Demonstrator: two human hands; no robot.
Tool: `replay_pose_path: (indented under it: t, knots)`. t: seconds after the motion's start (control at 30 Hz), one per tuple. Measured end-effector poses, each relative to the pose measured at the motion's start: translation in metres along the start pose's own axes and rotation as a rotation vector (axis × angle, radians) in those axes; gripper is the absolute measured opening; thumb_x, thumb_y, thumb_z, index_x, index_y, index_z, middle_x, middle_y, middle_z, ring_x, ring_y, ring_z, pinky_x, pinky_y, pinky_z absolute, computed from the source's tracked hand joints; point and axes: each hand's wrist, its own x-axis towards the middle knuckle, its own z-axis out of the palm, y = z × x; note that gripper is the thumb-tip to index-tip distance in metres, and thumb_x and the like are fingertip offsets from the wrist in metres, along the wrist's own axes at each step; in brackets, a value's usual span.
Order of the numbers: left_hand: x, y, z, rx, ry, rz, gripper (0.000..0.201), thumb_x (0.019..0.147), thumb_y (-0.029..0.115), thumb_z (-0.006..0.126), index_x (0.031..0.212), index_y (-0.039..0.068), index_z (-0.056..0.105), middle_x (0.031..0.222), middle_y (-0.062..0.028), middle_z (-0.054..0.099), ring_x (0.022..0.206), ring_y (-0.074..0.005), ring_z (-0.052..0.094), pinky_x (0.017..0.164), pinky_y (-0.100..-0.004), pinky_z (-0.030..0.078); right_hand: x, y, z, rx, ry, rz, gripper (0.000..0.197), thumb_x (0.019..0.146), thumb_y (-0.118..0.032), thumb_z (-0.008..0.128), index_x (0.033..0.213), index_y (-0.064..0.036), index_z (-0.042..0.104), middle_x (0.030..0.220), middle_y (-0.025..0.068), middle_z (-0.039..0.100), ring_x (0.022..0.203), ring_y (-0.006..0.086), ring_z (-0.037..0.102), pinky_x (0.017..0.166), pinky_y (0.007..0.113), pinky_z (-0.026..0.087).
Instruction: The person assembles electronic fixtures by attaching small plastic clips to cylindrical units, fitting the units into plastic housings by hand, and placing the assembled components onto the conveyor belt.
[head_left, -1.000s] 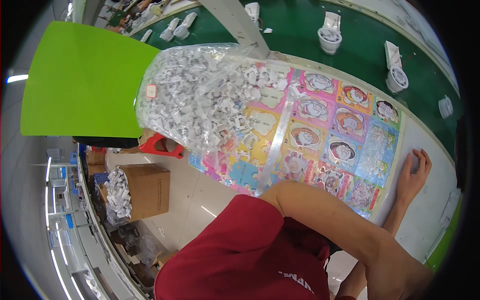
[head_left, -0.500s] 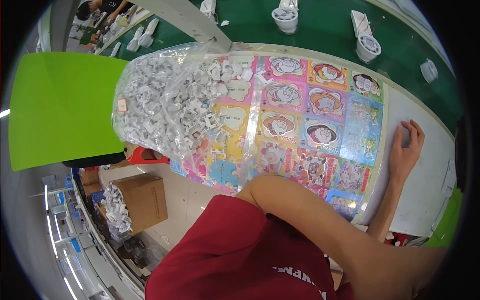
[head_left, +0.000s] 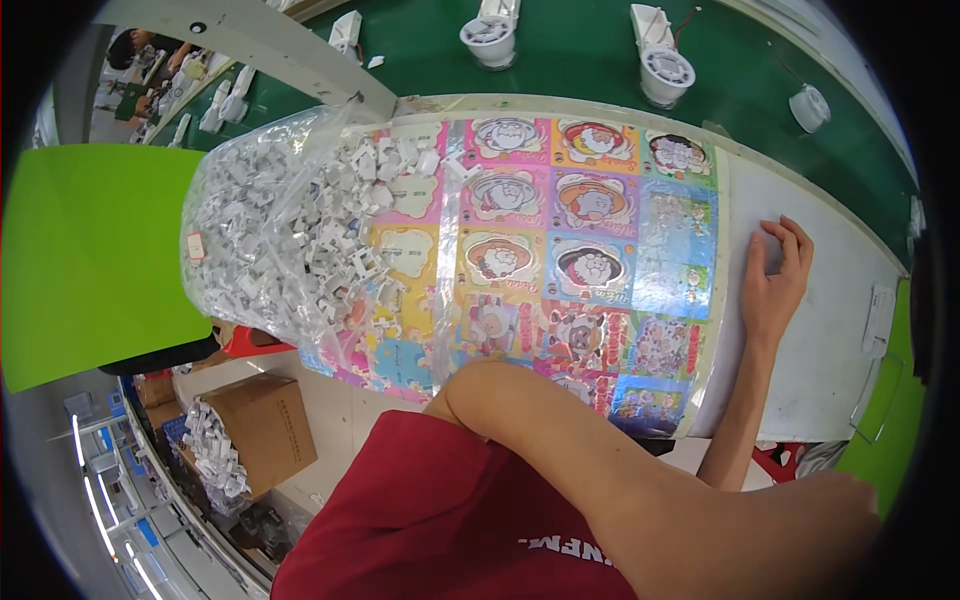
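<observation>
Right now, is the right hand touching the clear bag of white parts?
Apart: the head view shows the patterned cover lying between the right hand and the clear bag.

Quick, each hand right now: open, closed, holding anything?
Left hand: out of view, so cannot be told.
Right hand: loosely open, no object visible in it.

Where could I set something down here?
Probably the white tabletop between the right hand and the green panel. The printed sheet is mostly bare right of its silvery tape. Crowded: its left end, with white parts and a plastic bag.
</observation>
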Motion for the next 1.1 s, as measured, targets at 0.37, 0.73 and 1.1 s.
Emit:
replay_pose_path:
  t: [0.37, 0.73, 1.1]
  knots:
    - [0.002, -0.011, -0.036, -0.262, -0.105, 0.180, 0.029, 0.092, 0.017, 0.068, 0.070, 0.004, 0.053, 0.065, -0.0080, 0.061, 0.063, -0.0237, 0.064, 0.055, -0.0329, 0.045, 0.007, -0.029, 0.004, 0.154, -0.023, 0.005, 0.016, 0.092, -0.011, 0.070, 0.107, -0.0063, 0.071, 0.129, 0.0143, 0.060, 0.123, 0.0325, 0.058, 0.102, 0.041, 0.047]
    - [0.036, -0.023, -0.083, -0.583, -0.175, 0.183, 0.037, 0.107, 0.025, 0.050, 0.074, 0.009, 0.047, 0.066, -0.0066, 0.053, 0.061, -0.0203, 0.054, 0.059, -0.0317, 0.047, 0.002, -0.009, -0.019, 0.074, 0.023, 0.064, 0.021, 0.089, -0.006, 0.070, 0.109, -0.0017, 0.066, 0.126, 0.0159, 0.059, 0.119, 0.0331, 0.058, 0.100, 0.040, 0.049]
    - [0.002, 0.063, -0.031, -0.650, -0.159, -0.018, 0.055, 0.106, 0.009, 0.055, 0.054, 0.012, 0.036, 0.068, -0.0172, 0.069, 0.082, -0.0373, 0.079, 0.063, -0.0362, 0.063, -0.001, -0.015, -0.006, 0.205, 0.006, 0.099, 0.016, 0.088, -0.002, 0.071, 0.103, -0.0012, 0.068, 0.128, 0.0157, 0.058, 0.118, 0.0329, 0.060, 0.099, 0.039, 0.049]
